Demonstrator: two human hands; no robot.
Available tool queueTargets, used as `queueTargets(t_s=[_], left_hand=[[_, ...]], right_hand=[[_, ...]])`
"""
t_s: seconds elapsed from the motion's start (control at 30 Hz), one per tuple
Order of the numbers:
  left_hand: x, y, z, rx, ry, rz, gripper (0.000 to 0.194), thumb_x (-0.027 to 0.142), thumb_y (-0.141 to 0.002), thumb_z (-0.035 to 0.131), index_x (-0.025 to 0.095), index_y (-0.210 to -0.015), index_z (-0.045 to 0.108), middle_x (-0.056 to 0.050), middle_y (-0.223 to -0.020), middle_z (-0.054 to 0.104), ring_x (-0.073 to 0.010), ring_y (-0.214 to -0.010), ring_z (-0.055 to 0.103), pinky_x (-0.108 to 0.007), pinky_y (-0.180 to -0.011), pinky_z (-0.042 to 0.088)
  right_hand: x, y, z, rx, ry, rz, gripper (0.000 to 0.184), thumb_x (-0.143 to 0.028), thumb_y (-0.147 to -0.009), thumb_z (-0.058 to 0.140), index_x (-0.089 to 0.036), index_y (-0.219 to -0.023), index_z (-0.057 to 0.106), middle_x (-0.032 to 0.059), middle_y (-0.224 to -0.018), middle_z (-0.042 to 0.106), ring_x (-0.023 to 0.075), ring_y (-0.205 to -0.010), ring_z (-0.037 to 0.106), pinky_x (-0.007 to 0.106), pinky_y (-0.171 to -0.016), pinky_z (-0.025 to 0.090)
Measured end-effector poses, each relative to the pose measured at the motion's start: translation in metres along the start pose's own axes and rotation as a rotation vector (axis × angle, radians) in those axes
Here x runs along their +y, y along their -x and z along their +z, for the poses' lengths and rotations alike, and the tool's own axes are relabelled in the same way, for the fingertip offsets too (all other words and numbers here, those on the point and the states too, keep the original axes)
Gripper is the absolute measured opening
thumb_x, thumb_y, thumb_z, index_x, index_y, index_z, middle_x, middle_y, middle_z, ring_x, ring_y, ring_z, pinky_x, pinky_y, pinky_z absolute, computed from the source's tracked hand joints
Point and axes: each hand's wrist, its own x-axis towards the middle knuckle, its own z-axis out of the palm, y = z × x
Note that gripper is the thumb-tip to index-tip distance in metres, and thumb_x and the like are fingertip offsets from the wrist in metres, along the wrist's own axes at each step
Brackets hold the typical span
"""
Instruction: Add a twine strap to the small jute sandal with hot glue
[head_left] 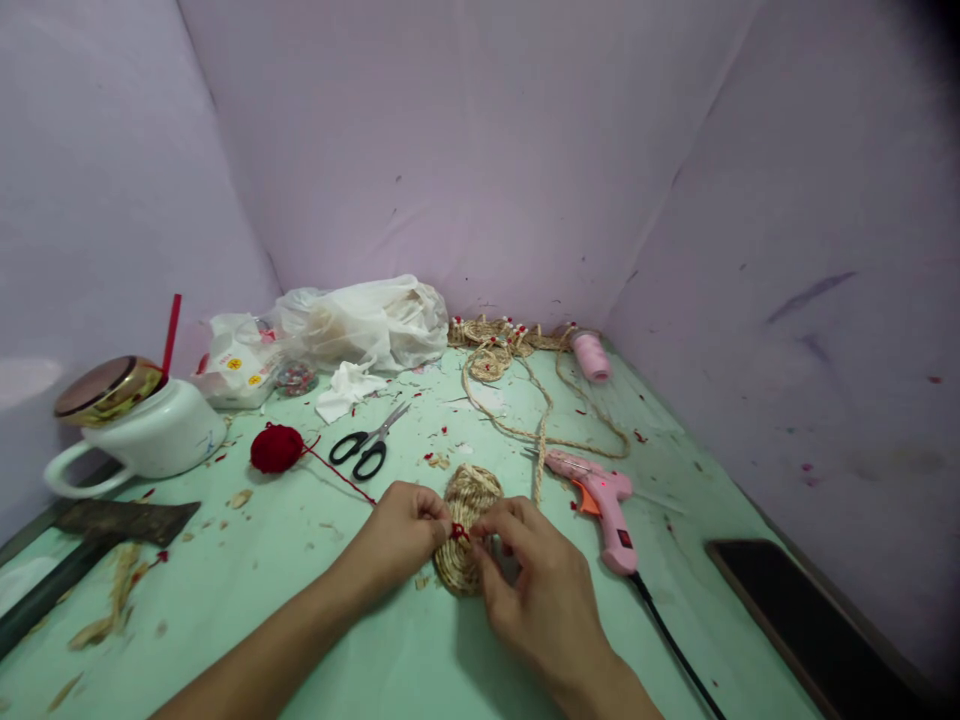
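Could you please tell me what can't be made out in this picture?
All in the head view:
- How the red yarn is fastened: fingertips of the left hand and right hand cover it.
- The white mug's inside: its wall and the gold-sided round object hide it.
- The white bag's contents: cloudy plastic blurs them.
- The black cord's far end: cut off by the bottom edge.

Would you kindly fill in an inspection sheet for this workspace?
Surface: green table, strewn with scraps.
Things in hand: woven oval with red yarn across it.
Clutter: yarn ball, scissors, mug, phone, plastic bag.
Hands: left hand pinches the red yarn; right hand is at the oval, grip unclear.
Cables: black cable trails from the glue gun's handle.
Surroundings: pale purple walls, the right one marked.
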Motion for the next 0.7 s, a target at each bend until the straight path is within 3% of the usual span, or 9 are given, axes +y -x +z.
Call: queueTargets(t_s=[0.2, 0.57, 0.7], left_hand=[[0.006, 0.0, -0.001, -0.068, 0.051, -0.07, 0.009, 0.022, -0.052, 0.051, 0.013, -0.051, 0.052, 0.005, -0.04, 0.039, -0.006, -0.042, 0.027, -0.022, -0.044, 0.018], [0.009, -0.001, -0.004, -0.158, 0.057, -0.129, 0.004, 0.017, -0.047, 0.045, 0.014, -0.045, 0.048, 0.007, -0.036, 0.033, -0.0046, -0.038, 0.02, -0.024, -0.043, 0.01], [0.013, -0.002, -0.008, -0.211, 0.051, -0.15, 0.005, 0.017, -0.047, 0.046, 0.015, -0.043, 0.047, 0.007, -0.034, 0.028, -0.0045, -0.036, 0.018, -0.025, -0.043, 0.008]], right_hand=[[-0.001, 0.001, 0.008, -0.035, 0.053, 0.025, 0.018, -0.019, -0.074, 0.054, -0.027, -0.078, 0.069, 0.0017, -0.074, 0.058, 0.0148, -0.061, 0.056, 0.024, -0.054, 0.039], [0.003, -0.002, 0.022, 0.011, -0.027, 0.044, 0.019, -0.014, -0.074, 0.053, -0.021, -0.077, 0.071, 0.0037, -0.07, 0.059, 0.0147, -0.062, 0.057, 0.024, -0.057, 0.043], [0.002, -0.006, 0.021, -0.033, -0.1, 0.127, 0.015, -0.014, -0.071, 0.056, -0.02, -0.072, 0.07, 0.0035, -0.07, 0.063, 0.016, -0.065, 0.058, 0.025, -0.058, 0.043]])
